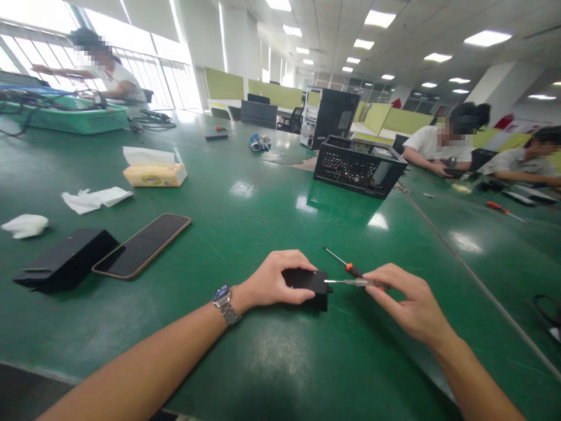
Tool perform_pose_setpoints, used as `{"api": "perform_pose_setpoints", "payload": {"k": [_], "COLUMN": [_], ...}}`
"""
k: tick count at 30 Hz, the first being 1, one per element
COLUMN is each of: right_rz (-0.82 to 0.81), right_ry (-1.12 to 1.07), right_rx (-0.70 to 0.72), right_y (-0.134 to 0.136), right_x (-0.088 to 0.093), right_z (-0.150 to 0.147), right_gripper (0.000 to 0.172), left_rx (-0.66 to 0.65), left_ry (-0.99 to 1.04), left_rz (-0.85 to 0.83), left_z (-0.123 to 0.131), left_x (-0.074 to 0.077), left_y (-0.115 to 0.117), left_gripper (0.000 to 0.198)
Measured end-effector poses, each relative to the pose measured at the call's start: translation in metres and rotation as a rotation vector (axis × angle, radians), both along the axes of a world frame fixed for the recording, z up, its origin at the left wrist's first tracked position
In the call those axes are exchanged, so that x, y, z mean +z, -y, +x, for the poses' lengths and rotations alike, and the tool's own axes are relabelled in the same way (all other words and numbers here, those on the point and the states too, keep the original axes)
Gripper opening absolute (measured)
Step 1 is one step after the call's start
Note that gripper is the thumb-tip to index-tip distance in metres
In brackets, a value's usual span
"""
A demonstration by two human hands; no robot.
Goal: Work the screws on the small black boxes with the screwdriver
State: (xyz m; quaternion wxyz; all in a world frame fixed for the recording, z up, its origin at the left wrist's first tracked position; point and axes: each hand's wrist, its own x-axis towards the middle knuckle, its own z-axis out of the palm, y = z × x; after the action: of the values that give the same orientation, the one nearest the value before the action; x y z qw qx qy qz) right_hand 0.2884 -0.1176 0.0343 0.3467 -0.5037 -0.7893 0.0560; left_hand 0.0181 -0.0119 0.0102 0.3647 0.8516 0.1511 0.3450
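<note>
My left hand [276,279], with a watch [224,301] on its wrist, is closed around a small black box [321,285] on the green table [210,356]. Between the fingers of my right hand [405,301] is a screwdriver [353,282] with a clear handle end. Its shaft points left, and the tip is at the box's right end; whether it sits in a screw is too small to tell. A second screwdriver [337,258], with an orange and black handle, lies just behind, its handle partly hidden by my right hand.
To the left lie a phone [144,245], a black angular case [65,257], crumpled tissues [96,199] and a tissue pack [155,174]. Farther back stand a black crate [350,166] and a computer tower [333,117]. A green basket [79,120] holds cables. Other people sit at the far sides.
</note>
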Motion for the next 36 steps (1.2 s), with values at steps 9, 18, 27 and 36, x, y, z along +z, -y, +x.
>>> {"api": "perform_pose_setpoints", "payload": {"k": [9, 18, 27, 36], "right_rz": [0.04, -0.179, -0.199, -0.235], "right_ry": [0.037, 0.098, 0.084, 0.033], "right_rx": [0.001, 0.042, -0.029, -0.002], "right_y": [0.0, -0.001, 0.006, 0.002], "right_x": [0.001, -0.014, -0.026, -0.026], "right_z": [0.003, -0.01, -0.036, -0.034], "right_gripper": [0.014, 0.017, 0.017, 0.015], "left_rx": [-0.002, 0.005, 0.11, 0.175], "left_ry": [-0.024, -0.111, -0.247, -0.246], "left_rz": [0.039, 0.12, 0.088, -0.005], "left_z": [0.002, 0.005, -0.002, -0.014], "left_x": [0.001, -0.002, -0.006, -0.001], "left_y": [0.003, 0.017, 0.023, 0.033], "left_gripper": [0.036, 0.043, 0.041, 0.05]}}
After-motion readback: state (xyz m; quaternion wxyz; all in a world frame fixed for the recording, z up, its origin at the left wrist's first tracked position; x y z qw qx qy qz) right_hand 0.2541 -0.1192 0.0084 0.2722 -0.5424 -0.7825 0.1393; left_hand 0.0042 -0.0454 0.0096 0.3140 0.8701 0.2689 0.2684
